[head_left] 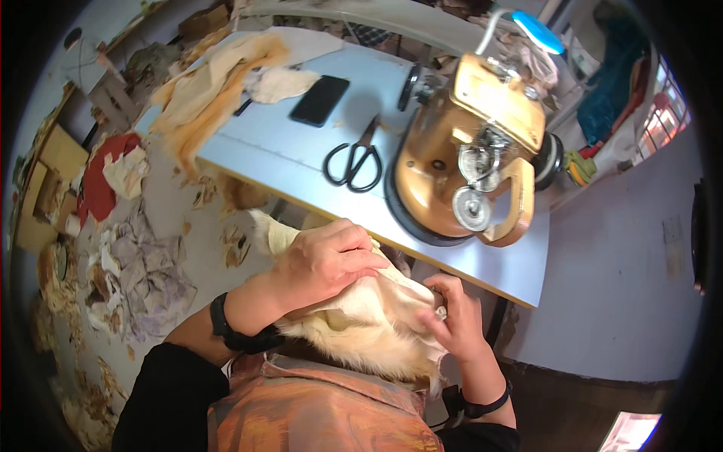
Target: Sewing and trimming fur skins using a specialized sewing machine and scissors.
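A cream-coloured fur pelt (354,331) lies across my lap, its pale skin side folded up along the top and its long hair hanging toward me. My left hand (331,260) is closed on the upper edge of the pelt, thumb and fingers pressed together. At the pelt's right end my right hand (454,320) pinches the edge between thumb and bent fingers. Both hands are just below the table's front edge. Beyond them on the table stands a gold fur sewing machine (433,169) with two metal discs. Part of the pelt is hidden under my left hand.
Black-handled scissors (352,164) and a black phone (320,101) lie on the light blue table (286,162). Tan fur pieces (218,90) drape over its far left corner. A blue lamp (538,32) rises above the machine. Grey cloth (147,264) and scraps litter the floor; another person (94,71) stands far left.
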A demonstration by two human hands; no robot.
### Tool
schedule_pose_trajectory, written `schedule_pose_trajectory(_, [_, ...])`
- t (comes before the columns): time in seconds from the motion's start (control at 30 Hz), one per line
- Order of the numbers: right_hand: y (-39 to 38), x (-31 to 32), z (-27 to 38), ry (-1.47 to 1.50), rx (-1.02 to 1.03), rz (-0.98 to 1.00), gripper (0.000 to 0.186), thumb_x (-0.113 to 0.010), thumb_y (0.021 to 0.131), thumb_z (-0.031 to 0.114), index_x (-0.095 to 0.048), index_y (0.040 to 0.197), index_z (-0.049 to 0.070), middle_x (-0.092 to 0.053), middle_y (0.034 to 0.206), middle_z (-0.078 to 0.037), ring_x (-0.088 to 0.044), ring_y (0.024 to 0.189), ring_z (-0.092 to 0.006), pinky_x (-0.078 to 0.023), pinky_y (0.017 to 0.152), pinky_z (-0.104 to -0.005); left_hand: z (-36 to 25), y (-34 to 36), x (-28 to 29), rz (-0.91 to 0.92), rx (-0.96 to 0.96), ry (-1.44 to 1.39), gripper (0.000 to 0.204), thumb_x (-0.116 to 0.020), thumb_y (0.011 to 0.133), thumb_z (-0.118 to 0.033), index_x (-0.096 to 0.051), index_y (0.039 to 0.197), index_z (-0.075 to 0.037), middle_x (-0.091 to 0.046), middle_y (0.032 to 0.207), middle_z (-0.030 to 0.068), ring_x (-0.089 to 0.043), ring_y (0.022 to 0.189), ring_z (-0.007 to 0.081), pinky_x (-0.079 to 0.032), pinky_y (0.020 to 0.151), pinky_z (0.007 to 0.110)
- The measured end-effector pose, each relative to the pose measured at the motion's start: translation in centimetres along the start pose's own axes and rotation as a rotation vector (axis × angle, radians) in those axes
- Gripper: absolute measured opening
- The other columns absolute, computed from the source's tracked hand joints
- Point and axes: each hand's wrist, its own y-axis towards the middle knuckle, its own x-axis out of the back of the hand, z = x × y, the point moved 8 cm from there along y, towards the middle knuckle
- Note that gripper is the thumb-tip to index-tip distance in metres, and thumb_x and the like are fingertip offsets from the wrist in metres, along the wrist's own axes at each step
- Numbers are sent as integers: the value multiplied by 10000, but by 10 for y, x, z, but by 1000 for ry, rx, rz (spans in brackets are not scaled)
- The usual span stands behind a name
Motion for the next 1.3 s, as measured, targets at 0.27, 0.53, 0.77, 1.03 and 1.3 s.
schedule_pose_trajectory(0.27, [22,52,-32,76,-78,-227,232,-835,861,144,-720,1033,41,-727,832,-128,-707,689,-240,-543,633,-338,1,69,-20,34,-151,132,204,-797,741,-60,-779,928,-138,-620,819,-4,-622,756,191,-543,632,319])
schedule_pose_trajectory(0.53, [78,81,-41,645,-201,-230,156,-791,928,53,-729,1052,-16,-741,865,-4,-634,749,-46,-520,649,-239,31,116,-15,18,-71,34,221,-863,763,-124,-791,972,-116,-646,835,26,-643,771,220,-535,637,343])
schedule_pose_trajectory(0.77, [84,99,-19,390,-76,-293,189,-840,876,51,-739,1020,-20,-765,880,-55,-686,762,-94,-548,680,-258,24,125,3,-37,-111,10,278,-875,736,-91,-814,1006,-122,-630,827,4,-576,700,197,-464,594,316])
schedule_pose_trajectory(1.03, [83,97,-19,417,-75,-309,202,-844,873,49,-739,1035,-10,-759,892,-47,-684,789,-89,-551,699,-258,25,124,4,-49,-121,5,292,-871,726,-81,-817,1010,-127,-618,828,-5,-564,690,191,-455,584,313])
schedule_pose_trajectory(1.3, [88,97,-13,415,-53,-288,193,-821,894,33,-722,1048,-27,-757,916,-57,-683,798,-91,-555,706,-253,22,119,7,-72,-122,24,291,-865,728,-76,-818,1013,-117,-602,814,-7,-544,678,183,-436,579,307])
